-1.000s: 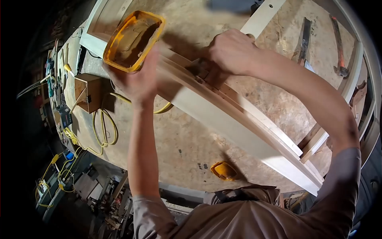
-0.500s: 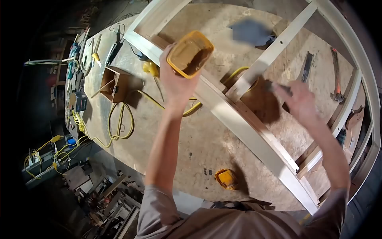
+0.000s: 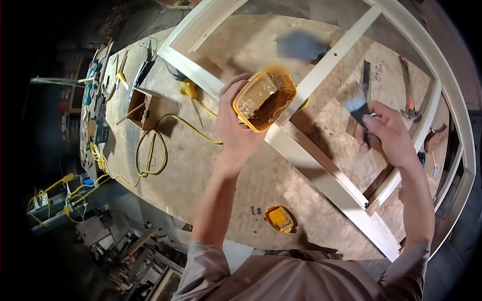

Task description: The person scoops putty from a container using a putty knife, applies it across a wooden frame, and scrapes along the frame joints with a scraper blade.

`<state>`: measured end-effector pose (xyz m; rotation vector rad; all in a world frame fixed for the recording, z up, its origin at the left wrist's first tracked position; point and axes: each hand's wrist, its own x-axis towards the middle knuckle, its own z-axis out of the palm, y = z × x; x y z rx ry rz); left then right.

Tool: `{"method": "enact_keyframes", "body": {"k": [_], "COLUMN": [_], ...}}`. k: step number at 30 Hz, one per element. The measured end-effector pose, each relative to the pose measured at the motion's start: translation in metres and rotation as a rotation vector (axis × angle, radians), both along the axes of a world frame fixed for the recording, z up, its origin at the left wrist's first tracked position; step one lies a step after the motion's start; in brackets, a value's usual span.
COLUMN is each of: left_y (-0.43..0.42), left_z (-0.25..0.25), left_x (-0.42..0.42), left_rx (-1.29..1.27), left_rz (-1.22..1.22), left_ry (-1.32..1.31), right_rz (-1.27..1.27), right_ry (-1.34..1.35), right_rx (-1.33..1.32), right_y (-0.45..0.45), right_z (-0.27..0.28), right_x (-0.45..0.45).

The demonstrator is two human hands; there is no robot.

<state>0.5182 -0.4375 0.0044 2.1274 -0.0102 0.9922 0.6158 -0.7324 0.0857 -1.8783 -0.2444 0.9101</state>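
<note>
While my left hand [image 3: 233, 118] is clamped round the side of a yellow tub [image 3: 246, 122], I have that tub raised over the long rail of a pale wooden frame [image 3: 321, 165], near where the cross rail meets it. My right hand [image 3: 394, 133] is closed on a dark-handled tool [image 3: 357, 109], its pale tip pointing away from me, over the bay between the cross rail and the frame's right side. Between the long rail and the near edge of the workbench [image 3: 201, 170] I have a broad bare stretch, broken by a small yellow container [image 3: 279, 219]. Tan-brown paste coats my tub's inside, with a darker hollow; I cannot tell what the small one holds. Left of me, a wooden box [image 3: 143, 109] has sticks poking out.
</note>
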Motion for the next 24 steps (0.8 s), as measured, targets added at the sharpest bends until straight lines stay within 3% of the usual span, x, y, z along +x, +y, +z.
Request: {"method": "enact_keyframes", "body": {"k": [2,5,16,21,24], "left_y": [-0.013,-0.028,-0.031,-0.037,-0.035], "left_z": [-0.004,0.006,0.004,0.013,0.009], "left_x": [0.003,-0.003,-0.008,-0.010,-0.006], "left_rx": [-0.170,-0.131,-0.031,0.097,-0.093], "left_rz": [-0.052,-0.064,-0.222,-0.181,-0.134], "left_ry": [-0.029,0.060,0.072,0.068,0.121], "right_rz": [-0.093,-0.019,0.115,-0.053,-0.026], "right_ry": [0.410,0.531,0.519,0.646,0.642], "right_rx": [0.326,0.338,0.237,0.349,0.511], "right_y": [0.020,0.047,0.086,0.087,0.079], "right_z": [0.016,0.016,0.022,0.011,0.001], "right_x": [-0.013,-0.024,-0.010,-0.018,-0.026]}}
